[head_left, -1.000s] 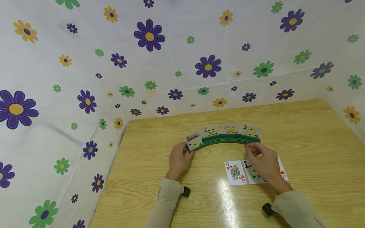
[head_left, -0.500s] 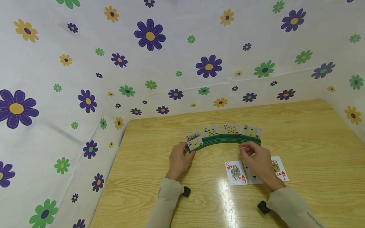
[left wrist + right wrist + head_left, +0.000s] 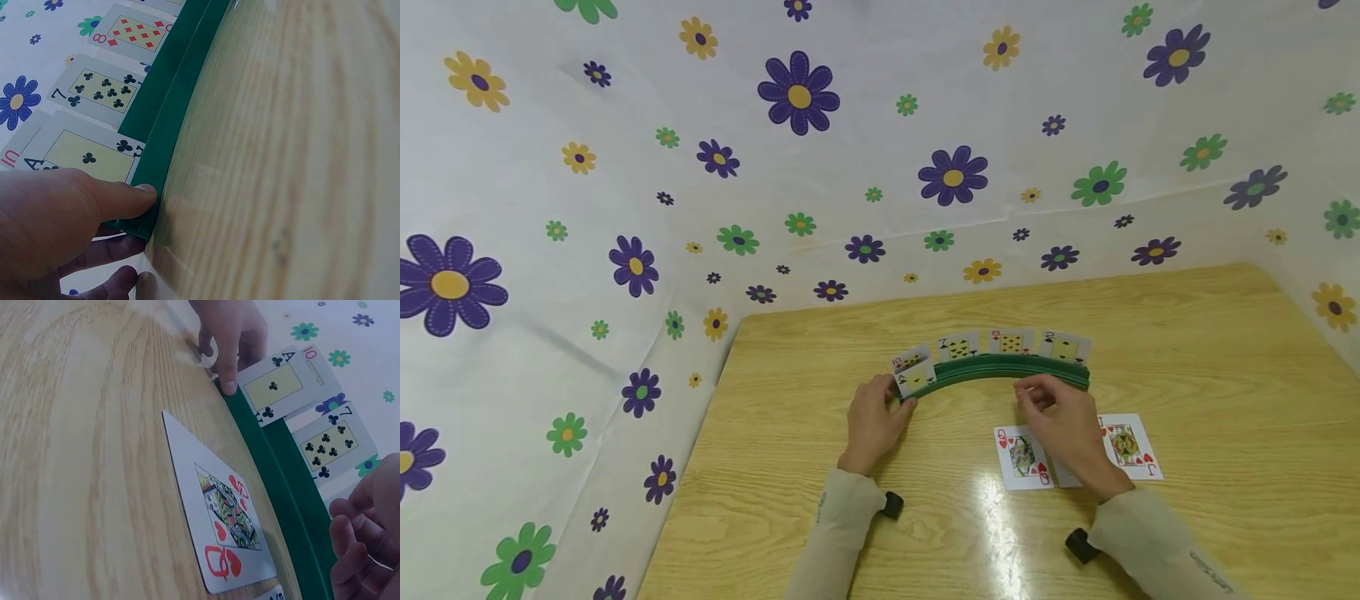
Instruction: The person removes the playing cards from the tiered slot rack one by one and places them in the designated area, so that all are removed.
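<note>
Green card rack, left hand gripping its end, right hand curled, tabletop beyond

Passage at lower centre, a green rack barring it above.
In the head view, a hand could pass over the tabletop between the left hand and the queen of hearts. Standing cards raise the barrier, with wood behind reaching the flowered wall. The right hand blocks the space above the middle flat card; its height there is hard to judge. Room extends right of the jack of hearts.
</note>
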Demonstrator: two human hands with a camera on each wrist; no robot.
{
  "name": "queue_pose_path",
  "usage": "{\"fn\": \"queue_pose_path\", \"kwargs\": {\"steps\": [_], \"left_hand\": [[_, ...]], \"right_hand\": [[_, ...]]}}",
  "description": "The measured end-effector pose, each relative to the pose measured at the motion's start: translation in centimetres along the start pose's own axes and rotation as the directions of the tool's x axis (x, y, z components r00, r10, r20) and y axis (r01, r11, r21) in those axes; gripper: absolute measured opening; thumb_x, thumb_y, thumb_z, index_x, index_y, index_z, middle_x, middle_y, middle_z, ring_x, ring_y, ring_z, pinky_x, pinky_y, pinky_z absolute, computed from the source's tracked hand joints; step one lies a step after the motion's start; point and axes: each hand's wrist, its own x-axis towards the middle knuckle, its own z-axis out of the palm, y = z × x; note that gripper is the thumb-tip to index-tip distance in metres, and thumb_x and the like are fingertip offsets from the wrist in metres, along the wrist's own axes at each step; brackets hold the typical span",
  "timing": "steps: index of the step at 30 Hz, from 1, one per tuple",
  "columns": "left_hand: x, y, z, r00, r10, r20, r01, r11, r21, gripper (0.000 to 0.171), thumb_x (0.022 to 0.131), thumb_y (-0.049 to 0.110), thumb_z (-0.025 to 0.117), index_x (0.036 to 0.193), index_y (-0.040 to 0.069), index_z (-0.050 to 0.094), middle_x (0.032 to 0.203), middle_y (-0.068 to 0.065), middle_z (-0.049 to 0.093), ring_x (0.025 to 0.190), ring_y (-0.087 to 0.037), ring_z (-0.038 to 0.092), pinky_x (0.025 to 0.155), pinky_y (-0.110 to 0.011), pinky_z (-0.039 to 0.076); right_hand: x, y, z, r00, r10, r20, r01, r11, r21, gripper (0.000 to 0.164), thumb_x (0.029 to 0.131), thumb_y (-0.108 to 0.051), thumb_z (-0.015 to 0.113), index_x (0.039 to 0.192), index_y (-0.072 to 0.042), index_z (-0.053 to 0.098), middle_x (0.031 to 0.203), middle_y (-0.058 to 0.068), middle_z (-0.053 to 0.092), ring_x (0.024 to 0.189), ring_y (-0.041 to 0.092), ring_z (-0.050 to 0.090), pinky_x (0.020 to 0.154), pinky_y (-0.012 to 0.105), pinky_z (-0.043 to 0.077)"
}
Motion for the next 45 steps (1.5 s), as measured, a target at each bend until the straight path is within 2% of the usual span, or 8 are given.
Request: {"fn": "queue_pose_path", "kwargs": {"steps": [6, 16, 24, 34, 45], "left_hand": [[0.0, 0.0, 0.1, 1.0, -0.005, 0.004, 0.005, 1.0, 0.005, 0.025, 0.1, 0.028, 0.081, 0.117, 0.011, 0.074, 0.109, -0.008, 0.075, 0.097, -0.025, 0.062, 0.082, -0.039, 0.048], [0.2, -0.2, 0.4, 1.0, 0.004, 0.006, -0.004, 1.0, -0.007, 0.025, 0.1, 0.028, 0.081, 0.117, 0.01, 0.075, 0.112, -0.008, 0.076, 0.1, -0.027, 0.064, 0.084, -0.041, 0.051], [0.1, 0.0, 0.2, 1.0, -0.001, 0.004, 0.001, 1.0, -0.017, 0.026, 0.1, 0.027, 0.081, 0.118, 0.009, 0.074, 0.112, -0.01, 0.076, 0.1, -0.028, 0.064, 0.084, -0.042, 0.051], [0.1, -0.1, 0.2, 1.0, -0.001, 0.01, 0.001, 1.0, -0.007, 0.026, 0.1, 0.027, 0.081, 0.117, 0.01, 0.075, 0.112, -0.009, 0.077, 0.099, -0.026, 0.063, 0.083, -0.041, 0.051], [0.1, -0.1, 0.0, 1.0, -0.008, 0.011, 0.008, 1.0, 0.001, 0.027, 0.1, 0.027, 0.082, 0.118, 0.01, 0.075, 0.111, -0.008, 0.076, 0.097, -0.025, 0.061, 0.082, -0.038, 0.049]], "right_hand": [[0.3, 0.0, 0.7, 1.0, -0.018, -0.004, 0.018, 1.0, 0.008, 0.01, 0.101, -0.006, 0.075, 0.108, -0.003, 0.081, 0.086, 0.008, 0.08, 0.074, 0.001, 0.065, 0.065, 0.017, 0.049], [0.7, -0.1, 1.7, 1.0, 0.021, -0.008, -0.021, 0.999, 0.03, 0.01, 0.101, -0.006, 0.074, 0.108, -0.003, 0.081, 0.087, 0.008, 0.08, 0.075, 0.004, 0.066, 0.069, 0.016, 0.051], [1.4, 0.1, 3.1, 0.999, 0.03, 0.029, -0.032, 0.998, 0.058, 0.012, 0.103, -0.008, 0.073, 0.109, -0.002, 0.081, 0.092, 0.009, 0.081, 0.078, 0.003, 0.068, 0.072, 0.016, 0.054], [2.0, -0.1, 4.5, 0.998, 0.022, 0.056, -0.026, 0.997, 0.072, 0.014, 0.105, -0.01, 0.072, 0.113, -0.003, 0.08, 0.098, 0.011, 0.082, 0.084, 0.019, 0.074, 0.074, 0.02, 0.057], [2.4, -1.0, 6.1, 0.996, 0.027, 0.09, -0.035, 0.995, 0.09, 0.015, 0.104, -0.013, 0.076, 0.116, -0.005, 0.08, 0.105, 0.012, 0.083, 0.089, 0.024, 0.077, 0.076, 0.024, 0.058]]}}
